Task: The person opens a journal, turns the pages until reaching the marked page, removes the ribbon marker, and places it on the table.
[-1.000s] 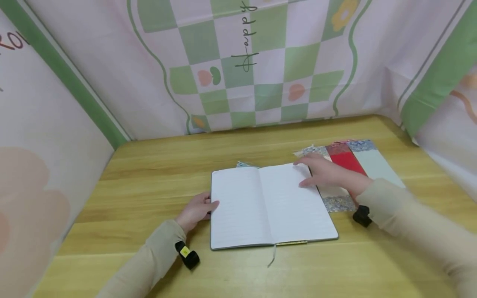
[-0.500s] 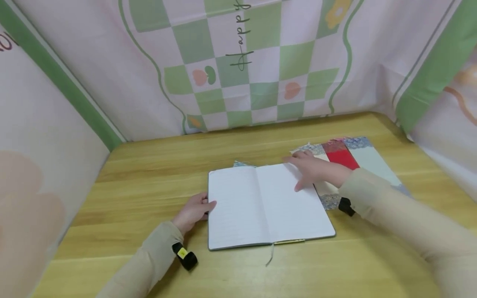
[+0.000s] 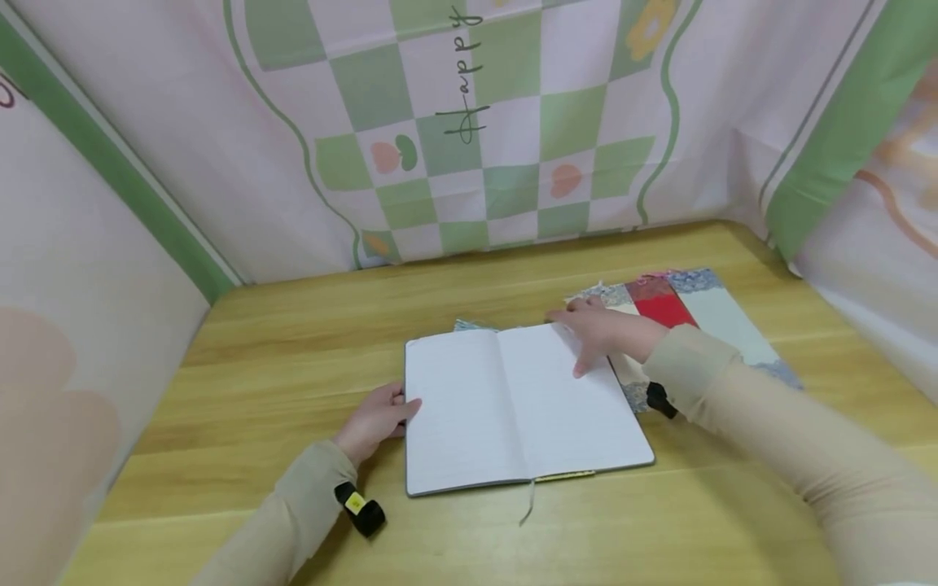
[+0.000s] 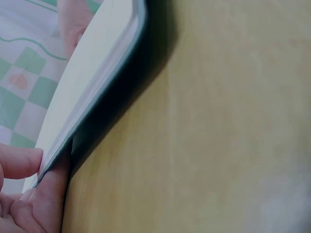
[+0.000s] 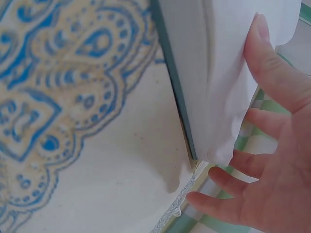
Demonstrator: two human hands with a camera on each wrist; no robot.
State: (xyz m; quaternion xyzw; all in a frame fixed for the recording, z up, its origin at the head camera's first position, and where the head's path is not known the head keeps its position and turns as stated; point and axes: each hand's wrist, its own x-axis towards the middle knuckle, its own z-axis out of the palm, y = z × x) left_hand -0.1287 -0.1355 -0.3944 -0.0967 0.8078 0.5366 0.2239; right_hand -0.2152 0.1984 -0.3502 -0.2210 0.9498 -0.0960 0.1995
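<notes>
An open notebook [image 3: 469,415] with blank-looking, faintly lined pages and a dark cover lies on the wooden table. My left hand [image 3: 377,423] grips its left edge, thumb on the page and fingers under the cover; the left wrist view shows that edge raised off the table. My right hand [image 3: 604,330] is at the far right corner, its thumb [image 5: 265,53] lying over the page. The other fingers are spread loosely past the page edge in the right wrist view. A thin ribbon [image 3: 526,505] hangs from the notebook's near edge.
Right of the notebook lie tasselled strips with patterned ends: a cream one [image 3: 626,370], a red one [image 3: 663,309] and a pale one [image 3: 725,317]. A blue-green tassel [image 3: 469,325] and a yellow patterned edge [image 3: 567,476] stick out from under the notebook. A printed curtain [image 3: 506,187] hangs behind.
My right hand has shifted left and its fingers now reach over the notebook's far edge; the right wrist has swung left. My left hand keeps its grip, and the head view has shifted slightly.
</notes>
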